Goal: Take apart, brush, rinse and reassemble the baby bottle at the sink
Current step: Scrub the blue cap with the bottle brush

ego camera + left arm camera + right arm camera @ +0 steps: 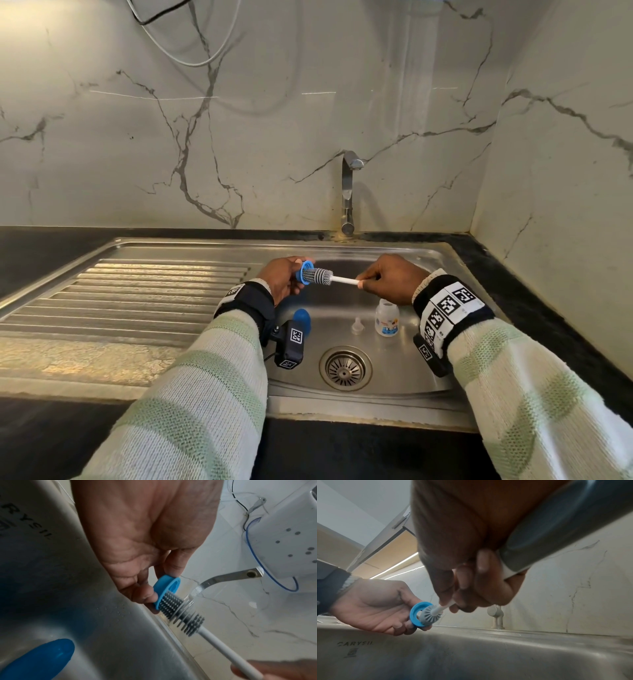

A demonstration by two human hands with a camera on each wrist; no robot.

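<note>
Above the sink basin my left hand pinches the blue screw ring of the baby bottle by its rim. My right hand grips the white handle of the bottle brush. The grey bristle head is pushed into the ring's opening. On the basin floor stand the clear bottle body, open at the top, and the clear teat. The blue cap lies partly behind my left wrist camera.
The steel sink has a round drain strainer near the front. A ribbed draining board lies to the left. The tap rises at the back; no water runs from it. Black counter edges the sink, with marble walls behind and right.
</note>
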